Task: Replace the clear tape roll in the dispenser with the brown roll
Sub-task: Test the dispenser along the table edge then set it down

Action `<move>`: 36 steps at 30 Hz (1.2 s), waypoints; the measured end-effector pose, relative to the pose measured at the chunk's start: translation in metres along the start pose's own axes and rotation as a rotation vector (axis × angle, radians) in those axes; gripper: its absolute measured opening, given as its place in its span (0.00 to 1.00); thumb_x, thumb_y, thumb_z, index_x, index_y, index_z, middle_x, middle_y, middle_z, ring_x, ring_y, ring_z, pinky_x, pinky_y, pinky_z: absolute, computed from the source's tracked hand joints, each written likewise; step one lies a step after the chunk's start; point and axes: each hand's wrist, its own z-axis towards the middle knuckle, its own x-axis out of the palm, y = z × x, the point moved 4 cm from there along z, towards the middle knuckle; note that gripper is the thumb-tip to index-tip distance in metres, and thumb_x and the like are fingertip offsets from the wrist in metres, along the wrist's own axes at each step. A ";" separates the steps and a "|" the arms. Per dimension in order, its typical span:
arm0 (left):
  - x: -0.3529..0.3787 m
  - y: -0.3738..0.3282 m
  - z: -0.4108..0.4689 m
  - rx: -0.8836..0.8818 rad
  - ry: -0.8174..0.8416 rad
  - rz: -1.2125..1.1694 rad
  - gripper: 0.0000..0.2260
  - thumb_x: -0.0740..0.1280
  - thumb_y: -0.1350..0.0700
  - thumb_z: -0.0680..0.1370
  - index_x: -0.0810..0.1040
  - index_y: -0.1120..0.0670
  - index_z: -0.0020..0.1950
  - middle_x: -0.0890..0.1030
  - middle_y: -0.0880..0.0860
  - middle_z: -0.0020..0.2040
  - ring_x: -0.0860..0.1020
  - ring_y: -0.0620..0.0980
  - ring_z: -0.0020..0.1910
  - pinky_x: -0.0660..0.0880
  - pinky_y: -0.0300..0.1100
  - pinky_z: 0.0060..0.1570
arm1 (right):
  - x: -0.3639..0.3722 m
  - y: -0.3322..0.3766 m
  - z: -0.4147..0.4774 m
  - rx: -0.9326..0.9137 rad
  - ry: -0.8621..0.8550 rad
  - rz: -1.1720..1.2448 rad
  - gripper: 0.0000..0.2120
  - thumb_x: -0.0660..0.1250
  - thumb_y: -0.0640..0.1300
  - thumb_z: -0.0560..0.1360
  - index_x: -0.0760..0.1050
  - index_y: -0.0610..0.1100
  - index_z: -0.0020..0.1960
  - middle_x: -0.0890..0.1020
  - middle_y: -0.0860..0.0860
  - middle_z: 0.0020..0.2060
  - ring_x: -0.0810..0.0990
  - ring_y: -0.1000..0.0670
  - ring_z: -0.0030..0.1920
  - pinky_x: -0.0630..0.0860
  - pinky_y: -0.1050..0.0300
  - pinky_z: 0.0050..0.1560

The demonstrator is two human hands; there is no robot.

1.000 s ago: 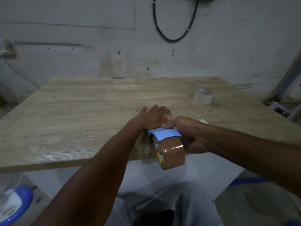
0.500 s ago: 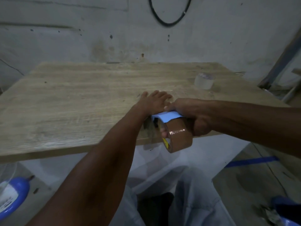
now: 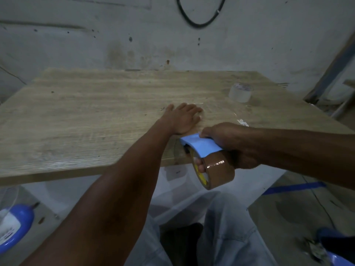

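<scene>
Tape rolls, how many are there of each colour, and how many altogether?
Brown tape roll mounted in the blue plastic dispenser held by the right hand: 1
Clear tape roll standing on the wooden table: 1
Total: 2

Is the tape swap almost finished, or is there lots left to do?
Nearly finished. Done: the clear roll is out, sitting on the table at the far right, and the brown roll sits in the blue dispenser. In hand: the right hand grips the dispenser at the table's near edge while the left hand presses flat on the table. Left: probably just testing the tape.
</scene>
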 end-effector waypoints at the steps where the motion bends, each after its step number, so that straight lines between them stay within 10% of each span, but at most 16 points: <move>1: 0.001 0.000 0.001 -0.002 0.011 -0.002 0.23 0.47 0.40 0.84 0.60 0.43 0.78 0.61 0.47 0.80 0.57 0.52 0.79 0.54 0.64 0.72 | -0.001 -0.005 -0.001 0.025 0.023 -0.049 0.15 0.56 0.44 0.84 0.72 0.40 0.41 0.76 0.51 0.15 0.75 0.56 0.15 0.70 0.66 0.18; 9: -0.011 -0.013 -0.013 -0.114 -0.106 -0.023 0.27 0.53 0.38 0.82 0.59 0.47 0.79 0.63 0.51 0.79 0.57 0.53 0.79 0.52 0.67 0.73 | 0.005 -0.022 -0.003 0.196 -0.116 0.186 0.15 0.59 0.47 0.81 0.71 0.34 0.48 0.80 0.40 0.23 0.79 0.44 0.21 0.79 0.54 0.26; 22: -0.001 -0.039 -0.019 -0.107 0.157 -0.041 0.30 0.48 0.36 0.82 0.51 0.47 0.82 0.50 0.48 0.83 0.45 0.54 0.81 0.44 0.66 0.74 | 0.002 -0.033 0.012 0.215 -0.158 0.234 0.18 0.64 0.51 0.79 0.72 0.35 0.52 0.81 0.41 0.24 0.80 0.43 0.23 0.81 0.48 0.37; 36: -0.005 -0.044 -0.027 -0.154 0.120 -0.027 0.29 0.47 0.35 0.82 0.53 0.45 0.81 0.49 0.48 0.83 0.44 0.54 0.81 0.41 0.69 0.73 | 0.009 -0.064 -0.008 0.171 -0.178 0.274 0.18 0.65 0.49 0.79 0.74 0.33 0.55 0.81 0.39 0.29 0.81 0.41 0.25 0.80 0.51 0.29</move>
